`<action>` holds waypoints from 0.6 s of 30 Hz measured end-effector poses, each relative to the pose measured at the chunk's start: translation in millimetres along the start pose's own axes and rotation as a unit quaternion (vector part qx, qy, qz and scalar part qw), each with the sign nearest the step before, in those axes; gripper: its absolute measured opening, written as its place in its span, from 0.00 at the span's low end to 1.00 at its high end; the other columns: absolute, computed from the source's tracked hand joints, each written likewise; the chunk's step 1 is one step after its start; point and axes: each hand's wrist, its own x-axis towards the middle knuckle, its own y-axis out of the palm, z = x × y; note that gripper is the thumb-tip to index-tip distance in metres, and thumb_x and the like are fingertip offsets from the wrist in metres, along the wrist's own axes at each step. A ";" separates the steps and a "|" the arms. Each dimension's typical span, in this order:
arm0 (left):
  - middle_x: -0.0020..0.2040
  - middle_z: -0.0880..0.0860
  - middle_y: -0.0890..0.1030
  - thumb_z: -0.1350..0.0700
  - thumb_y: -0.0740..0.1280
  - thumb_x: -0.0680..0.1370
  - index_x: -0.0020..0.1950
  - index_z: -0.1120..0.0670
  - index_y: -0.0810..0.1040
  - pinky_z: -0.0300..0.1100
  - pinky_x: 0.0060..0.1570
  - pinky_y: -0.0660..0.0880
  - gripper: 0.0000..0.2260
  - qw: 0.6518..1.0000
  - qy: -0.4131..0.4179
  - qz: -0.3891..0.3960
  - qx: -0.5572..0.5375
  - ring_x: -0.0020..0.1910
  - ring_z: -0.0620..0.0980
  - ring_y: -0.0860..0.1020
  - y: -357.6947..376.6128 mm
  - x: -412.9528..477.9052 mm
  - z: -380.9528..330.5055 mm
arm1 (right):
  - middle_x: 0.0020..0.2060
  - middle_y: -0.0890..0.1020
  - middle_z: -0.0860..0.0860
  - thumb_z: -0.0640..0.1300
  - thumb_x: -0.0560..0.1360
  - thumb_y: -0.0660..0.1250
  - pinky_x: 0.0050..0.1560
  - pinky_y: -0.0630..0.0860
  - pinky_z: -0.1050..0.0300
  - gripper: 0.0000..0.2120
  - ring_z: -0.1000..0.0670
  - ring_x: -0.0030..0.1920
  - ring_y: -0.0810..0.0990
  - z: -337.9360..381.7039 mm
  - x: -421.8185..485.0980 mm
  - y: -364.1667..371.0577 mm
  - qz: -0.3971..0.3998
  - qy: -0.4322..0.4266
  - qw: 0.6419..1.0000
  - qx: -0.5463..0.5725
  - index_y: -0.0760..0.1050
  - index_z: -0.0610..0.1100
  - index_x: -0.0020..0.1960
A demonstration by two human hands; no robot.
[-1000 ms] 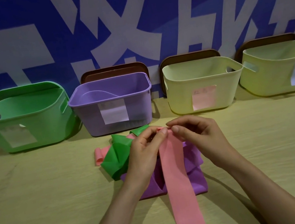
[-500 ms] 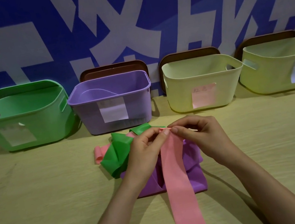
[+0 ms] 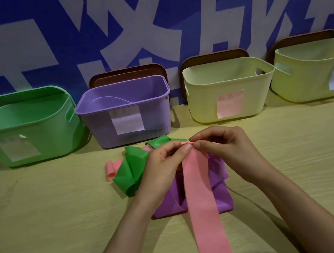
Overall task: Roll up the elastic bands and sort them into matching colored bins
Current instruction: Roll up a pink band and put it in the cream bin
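Note:
A long pink elastic band [image 3: 201,198] runs from the table's near edge up to my two hands. My left hand [image 3: 160,172] and my right hand [image 3: 228,151] both pinch its far end, where a small tight roll shows between the fingertips. Under it lies a folded purple band [image 3: 169,206]. A crumpled green band [image 3: 131,172] sits to the left, with another pink band end [image 3: 111,169] poking out beyond it. At the back stand a green bin [image 3: 22,131], a purple bin [image 3: 123,111], a cream bin with a pink label [image 3: 229,91] and a yellow-green bin [image 3: 319,72].
The bins line the wooden table's [image 3: 34,227] far edge against a blue and white wall. Brown lids [image 3: 127,74] lean behind three of the bins. Each bin carries a paper label on its front.
The fingertips of both hands have turned the pink band's far end a little further into a roll. The hands stay in nearly the same place.

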 end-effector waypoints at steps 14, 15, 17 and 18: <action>0.41 0.42 0.84 0.57 0.69 0.76 0.44 0.49 0.83 0.54 0.57 0.77 0.04 0.998 0.029 -0.031 0.038 0.48 0.50 0.82 3.7 -1.6 1.4 | 0.38 0.84 0.51 0.31 0.69 0.72 0.47 0.76 0.64 0.09 0.56 0.43 0.81 -3.6 0.1 4.9 -0.006 -0.021 1.000 -0.006 0.82 0.44 0.43; 0.41 0.42 0.84 0.57 0.69 0.76 0.44 0.48 0.83 0.55 0.57 0.77 0.05 0.998 0.031 -0.032 0.041 0.49 0.50 0.82 4.0 -1.4 2.1 | 0.38 0.84 0.52 0.31 0.69 0.72 0.48 0.76 0.64 0.09 0.56 0.43 0.81 -3.7 0.2 5.3 -0.008 -0.024 1.000 -0.011 0.82 0.44 0.43; 0.41 0.42 0.84 0.57 0.68 0.77 0.45 0.47 0.83 0.55 0.56 0.78 0.06 0.998 0.037 -0.032 0.047 0.49 0.51 0.82 4.5 -1.1 3.2 | 0.39 0.84 0.52 0.31 0.70 0.72 0.48 0.76 0.64 0.09 0.57 0.43 0.81 -3.6 0.4 5.0 -0.006 -0.024 1.000 -0.018 0.82 0.45 0.43; 0.41 0.42 0.83 0.57 0.68 0.77 0.45 0.47 0.82 0.54 0.56 0.78 0.06 0.998 0.040 -0.033 0.047 0.48 0.50 0.82 4.7 -1.0 3.3 | 0.39 0.84 0.53 0.32 0.70 0.72 0.49 0.77 0.64 0.09 0.57 0.44 0.81 -3.7 0.4 4.1 -0.002 -0.022 1.000 -0.018 0.82 0.45 0.44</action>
